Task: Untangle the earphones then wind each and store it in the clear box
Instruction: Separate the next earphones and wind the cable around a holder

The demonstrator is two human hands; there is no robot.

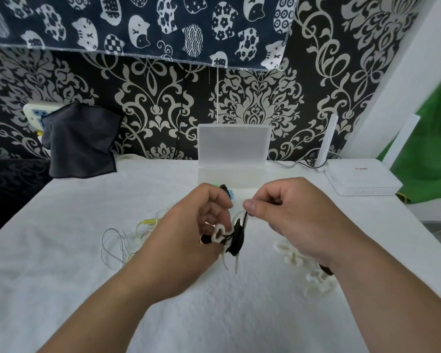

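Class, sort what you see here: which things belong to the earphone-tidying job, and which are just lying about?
For the job: black earphones, gripped by the left hand and pinched by the right hand; pale tangled earphones; clear box, open; fuzzy white ties.
Lying about: dark cloth; white router.

The worktop point(87, 212) is white. The earphone cable point(237, 231) is black, its fuzzy tie point(219, 230) white; the earphones point(148, 221) toward the left edge are white and yellow. The wallpaper point(163, 105) is black with cream damask; the hanging cloth point(112, 21) is navy with white patterned cats.
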